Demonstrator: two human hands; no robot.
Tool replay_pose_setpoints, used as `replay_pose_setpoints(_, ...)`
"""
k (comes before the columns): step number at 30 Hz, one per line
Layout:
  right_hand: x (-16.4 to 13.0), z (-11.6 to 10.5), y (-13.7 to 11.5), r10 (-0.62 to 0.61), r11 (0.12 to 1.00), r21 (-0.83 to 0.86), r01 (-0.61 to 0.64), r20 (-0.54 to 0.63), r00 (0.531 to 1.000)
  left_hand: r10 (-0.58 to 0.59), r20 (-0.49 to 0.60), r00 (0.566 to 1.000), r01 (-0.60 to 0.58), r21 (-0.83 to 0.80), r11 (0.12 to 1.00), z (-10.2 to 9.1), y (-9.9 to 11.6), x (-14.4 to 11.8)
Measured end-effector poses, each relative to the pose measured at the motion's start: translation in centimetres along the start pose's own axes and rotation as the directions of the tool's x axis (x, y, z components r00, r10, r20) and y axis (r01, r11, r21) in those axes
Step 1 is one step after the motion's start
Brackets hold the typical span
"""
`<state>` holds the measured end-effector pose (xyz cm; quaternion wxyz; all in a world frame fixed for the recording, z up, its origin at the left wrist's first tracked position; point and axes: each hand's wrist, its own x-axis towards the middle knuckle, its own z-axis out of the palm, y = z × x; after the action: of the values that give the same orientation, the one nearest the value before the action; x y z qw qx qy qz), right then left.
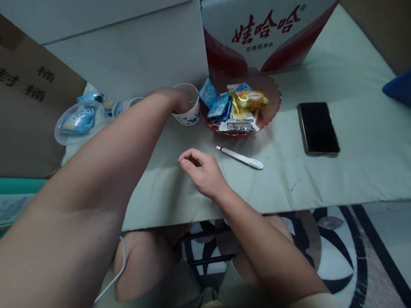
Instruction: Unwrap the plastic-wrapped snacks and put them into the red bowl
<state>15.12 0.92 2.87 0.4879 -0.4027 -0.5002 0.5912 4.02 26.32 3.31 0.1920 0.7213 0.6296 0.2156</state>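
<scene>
My left hand reaches far across the table and dips into a white paper cup with a blue print; its fingers are hidden inside the cup. My right hand rests on the pale green tablecloth, fingers loosely curled, holding nothing. A white tweezer-like tool lies just to its right. Behind the tool stands a reddish glass dish filled with several wrapped snack packets.
A black phone lies flat at the right. A clear plastic lid with a blue packet sits at the left beside a second cup. Cardboard boxes wall the back. The table edge runs above my knees.
</scene>
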Motion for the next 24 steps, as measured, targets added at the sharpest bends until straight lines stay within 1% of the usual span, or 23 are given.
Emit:
replay_pose_setpoints(2, -0.1, 0.0, 0.1, -0.002, 1.0, -0.002, 0.002, 0.01, 1.0, -0.071, 0.094, 0.993, 0.059, 0.128, 0.99, -0.5, 0.9, -0.7)
replay_pose_setpoints(3, -0.1, 0.0, 0.1, -0.003, 1.0, 0.002, 0.003, 0.014, 1.0, -0.109, 0.111, 0.988, 0.088, 0.18, 0.98, -0.8, 1.4, -1.0)
replay_pose_setpoints(4, -0.2, 0.0, 0.2, -0.005, 1.0, 0.007, 0.005, 0.018, 1.0, -0.13, 0.104, 0.986, 0.105, 0.219, 0.97, -1.1, 2.0, -1.4)
replay_pose_setpoints(6, -0.2, 0.0, 0.2, -0.01, 1.0, 0.007, 0.01, 0.023, 1.0, -0.136, 0.047, 0.99, 0.12, 0.25, 0.961, -1.9, 3.2, -2.0)
replay_pose_setpoints(8, -0.2, -0.1, 0.2, -0.01, 1.0, -0.001, 0.01, 0.022, 1.0, -0.112, -0.005, 0.994, 0.11, 0.236, 0.966, -2.9, 4.4, -2.9)
replay_pose_setpoints(10, -0.2, -0.1, 0.3, -0.003, 1.0, -0.017, 0.003, 0.01, 1.0, -0.072, -0.072, 0.995, 0.082, 0.148, 0.986, -3.7, 5.3, -4.9)
replay_pose_setpoints(11, -0.1, -0.2, 0.4, 0.004, 1.0, -0.026, -0.004, 0.002, 1.0, -0.07, -0.123, 0.99, 0.081, 0.088, 0.993, -3.9, 5.5, -6.5)
replay_pose_setpoints(12, -0.1, -0.2, 0.5, 0.011, 0.999, -0.035, -0.011, -0.01, 1.0, -0.064, -0.271, 0.96, 0.031, -0.123, 0.992, -3.9, 5.6, -8.4)
replay_pose_setpoints(13, -0.1, -0.3, 0.7, 0.018, 0.999, -0.045, -0.019, -0.023, 1.0, -0.094, -0.377, 0.921, -0.038, -0.328, 0.944, -3.6, 5.4, -10.5)
replay_pose_setpoints(14, -0.1, -0.3, 0.9, 0.024, 0.998, -0.056, -0.026, -0.035, 0.999, -0.13, -0.46, 0.878, -0.134, -0.498, 0.857, -3.2, 5.0, -12.8)
replay_pose_setpoints(15, -0.2, -0.3, 1.1, 0.027, 0.997, -0.066, -0.03, -0.046, 0.999, -0.189, -0.488, 0.852, -0.19, -0.625, 0.758, -2.6, 4.4, -15.1)
replay_pose_setpoints(16, -0.3, -0.4, 1.3, 0.028, 0.997, -0.075, -0.032, -0.054, 0.998, -0.256, -0.472, 0.844, -0.196, -0.714, 0.672, -2.1, 3.5, -17.1)
replay_pose_setpoints(17, -0.4, -0.3, 1.5, 0.028, 0.996, -0.082, -0.032, -0.057, 0.998, -0.331, -0.424, 0.843, -0.149, -0.774, 0.615, -1.7, 2.5, -18.7)
replay_pose_setpoints(18, -0.6, -0.3, 1.7, 0.028, 0.995, -0.09, -0.033, -0.055, 0.998, -0.401, -0.386, 0.831, -0.089, -0.803, 0.589, -1.6, 1.3, -19.9)
replay_pose_setpoints(19, -0.8, -0.2, 1.8, 0.028, 0.994, -0.1, -0.033, -0.047, 0.998, -0.469, -0.355, 0.809, -0.038, -0.827, 0.561, -1.8, -0.1, -20.7)
replay_pose_setpoints(20, -1.0, -0.1, 2.0, 0.029, 0.993, -0.116, -0.034, -0.039, 0.999, -0.533, -0.328, 0.78, 0.004, -0.849, 0.529, -2.6, -1.6, -21.1)
replay_pose_setpoints(21, -1.2, 0.1, 2.2, 0.033, 0.99, -0.136, -0.037, -0.031, 0.999, -0.588, -0.31, 0.747, 0.031, -0.867, 0.497, -3.7, -3.2, -21.2)
replay_pose_setpoints(22, -1.3, 0.3, 2.3, 0.039, 0.986, -0.161, -0.042, -0.022, 0.999, -0.637, -0.309, 0.706, 0.041, -0.88, 0.472, -5.2, -4.8, -21.3)
replay_pose_setpoints(23, -1.5, 0.5, 2.6, 0.047, 0.981, -0.19, -0.049, -0.016, 0.999, -0.686, -0.336, 0.645, 0.04, -0.882, 0.47, -6.9, -6.2, -21.4)
replay_pose_setpoints(24, -1.6, 0.8, 2.9, 0.057, 0.974, -0.219, -0.058, -0.01, 0.998, -0.731, -0.395, 0.556, 0.03, -0.87, 0.492, -8.6, -7.5, -21.7)
